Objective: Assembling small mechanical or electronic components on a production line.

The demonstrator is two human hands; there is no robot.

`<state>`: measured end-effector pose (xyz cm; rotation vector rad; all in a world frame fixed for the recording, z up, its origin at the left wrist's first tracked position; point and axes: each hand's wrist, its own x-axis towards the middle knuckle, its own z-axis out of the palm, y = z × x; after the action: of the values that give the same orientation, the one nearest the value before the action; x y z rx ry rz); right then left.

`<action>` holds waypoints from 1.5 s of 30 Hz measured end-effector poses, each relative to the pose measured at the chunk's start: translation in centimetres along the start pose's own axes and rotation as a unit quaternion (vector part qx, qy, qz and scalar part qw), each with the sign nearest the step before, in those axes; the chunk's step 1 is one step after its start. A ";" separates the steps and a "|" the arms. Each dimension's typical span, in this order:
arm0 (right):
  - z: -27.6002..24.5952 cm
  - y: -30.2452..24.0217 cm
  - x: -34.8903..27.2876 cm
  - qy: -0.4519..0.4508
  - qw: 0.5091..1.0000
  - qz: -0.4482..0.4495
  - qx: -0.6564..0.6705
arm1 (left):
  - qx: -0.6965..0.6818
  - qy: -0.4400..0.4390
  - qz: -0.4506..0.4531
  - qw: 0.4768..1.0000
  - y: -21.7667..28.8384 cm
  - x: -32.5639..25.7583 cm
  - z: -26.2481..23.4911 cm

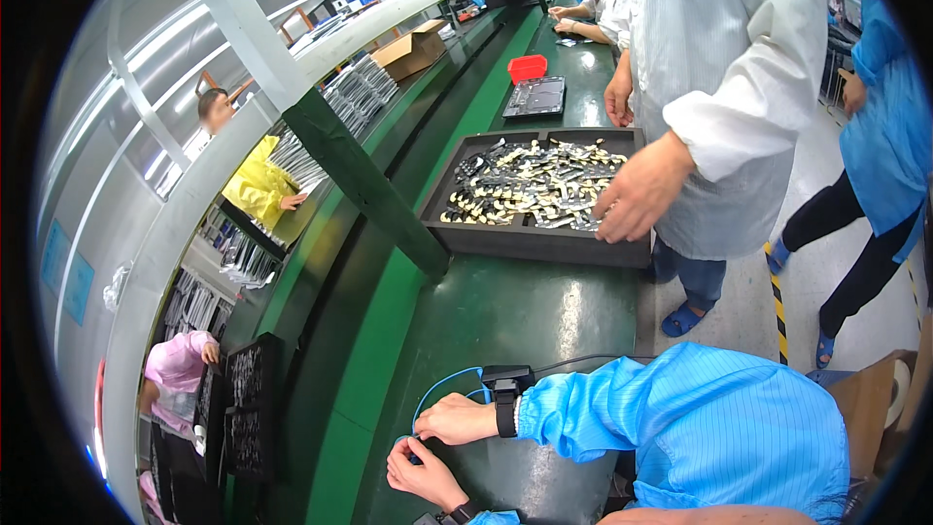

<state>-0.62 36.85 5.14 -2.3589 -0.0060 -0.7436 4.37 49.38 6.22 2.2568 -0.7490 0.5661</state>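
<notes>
1. The left hand [423, 472] is seen well below the shallow dark plastic tray of small metal parts [530, 241], low on the green desk [505, 311]. Its fingers are closed narrowly, pinching the thin blue cord [435, 387].
2. The cord is looped on the desk below the tray, from the fingertips up to a small black box [507, 375].
3. The right hand [457, 418] is held just above the left hand, nearer the tray. It is curled narrow at the same stretch of cord, and a black wrist strap [505, 415] is worn behind it.
4. As a judgement, the cord is best kept lightly pinched between both hands, with slack left in the loop so that nothing is tugged at the box.
5. At the tray's right edge, a co-worker's hand [641, 190] in a white sleeve is rested among the parts.
</notes>
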 end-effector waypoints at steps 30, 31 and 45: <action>0.3 0.1 0.0 -0.018 1.000 0.004 0.007 | 0.001 0.008 0.004 1.000 -0.3 0.0 0.2; 0.2 0.0 -0.1 -0.018 1.000 0.003 0.008 | 0.002 0.010 0.005 1.000 -0.4 -0.1 0.2; -0.3 -0.3 0.0 -0.021 1.000 -0.007 0.019 | -0.003 0.005 -0.004 1.000 -0.2 0.0 0.2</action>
<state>-0.82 36.86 5.50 -2.3405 -0.0545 -0.6946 4.56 49.38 5.95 2.2485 -0.7345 0.5703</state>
